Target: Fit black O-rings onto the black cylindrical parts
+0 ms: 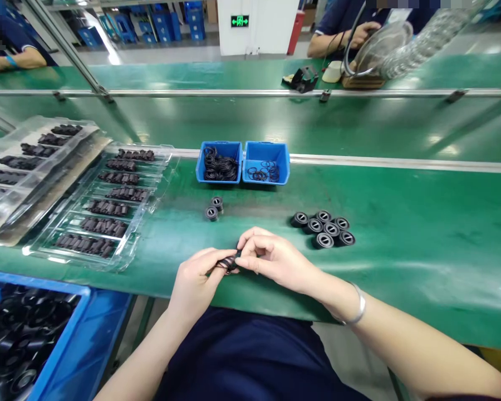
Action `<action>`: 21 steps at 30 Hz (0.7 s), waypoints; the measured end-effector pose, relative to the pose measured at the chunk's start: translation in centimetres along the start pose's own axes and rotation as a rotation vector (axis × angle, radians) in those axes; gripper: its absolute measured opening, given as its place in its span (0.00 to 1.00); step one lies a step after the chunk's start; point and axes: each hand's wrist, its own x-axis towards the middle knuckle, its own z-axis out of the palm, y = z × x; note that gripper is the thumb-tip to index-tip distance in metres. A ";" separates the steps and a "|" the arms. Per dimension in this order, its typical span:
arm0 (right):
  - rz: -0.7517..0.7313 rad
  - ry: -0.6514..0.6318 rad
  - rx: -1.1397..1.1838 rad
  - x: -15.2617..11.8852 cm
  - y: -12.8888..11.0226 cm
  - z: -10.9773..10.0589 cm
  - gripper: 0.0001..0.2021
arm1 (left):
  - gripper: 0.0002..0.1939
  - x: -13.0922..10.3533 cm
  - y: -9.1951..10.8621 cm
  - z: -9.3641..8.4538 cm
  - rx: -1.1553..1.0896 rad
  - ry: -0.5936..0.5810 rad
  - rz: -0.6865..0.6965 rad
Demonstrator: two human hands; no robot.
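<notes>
Near the front edge of the green table [384, 195], my left hand [196, 275] pinches a small black part with thin black rings [226, 263]. My right hand [275, 260] has its fingertips closed on the right end of that same part; its exact shape is partly hidden by the fingers. Two black round pieces [211, 213] stand just beyond my hands. To the right is a cluster of several black cylinders [331, 229] with slotted tops. Behind are two blue bins, the left one [197, 167] with many black rings, the right one [287, 167] with fewer.
At the left lie a clear tray [127, 250] with rows of black parts and stacked trays [8, 217]. A blue crate [62, 340] of black parts is at the lower left. Across a metal rail [234, 93] are two people and a clear duct [432, 47].
</notes>
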 end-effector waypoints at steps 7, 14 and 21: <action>0.096 0.103 0.158 0.6 0.5 -1.3 0.15 | 0.14 -0.3 -0.8 -0.5 -0.143 -0.011 -0.120; 0.180 0.164 0.071 0.9 2.3 -0.9 0.12 | 0.11 -0.7 -2.4 -0.3 0.123 0.054 0.097; 0.189 0.133 0.081 1.2 2.2 -0.9 0.11 | 0.17 -1.3 -3.4 0.4 0.243 0.034 0.337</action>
